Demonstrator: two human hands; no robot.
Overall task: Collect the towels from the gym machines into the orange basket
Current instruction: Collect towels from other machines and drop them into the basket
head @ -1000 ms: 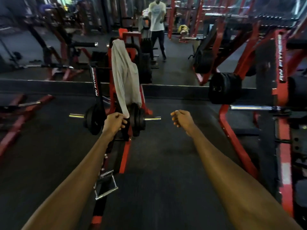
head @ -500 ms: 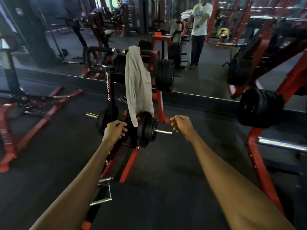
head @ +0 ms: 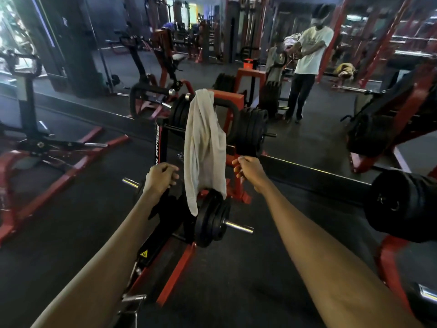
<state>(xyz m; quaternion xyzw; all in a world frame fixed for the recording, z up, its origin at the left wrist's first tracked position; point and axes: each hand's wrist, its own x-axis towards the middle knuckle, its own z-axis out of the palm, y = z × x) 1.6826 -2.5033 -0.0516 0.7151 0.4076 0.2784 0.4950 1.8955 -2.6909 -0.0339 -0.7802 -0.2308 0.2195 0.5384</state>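
Gym is dim, floor [head: 71, 221] near black. Daylight leaks in top left and far back. Chrome bar [head: 237, 227] catches a glint. Wide-angle bends the edges; corners soft, background slightly smeared.

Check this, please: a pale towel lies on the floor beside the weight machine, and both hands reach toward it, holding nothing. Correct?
No. In the head view the pale towel is not on the floor: it hangs draped over the top bar of the weight machine. The rest holds: the left hand and the right hand reach toward it, holding nothing.
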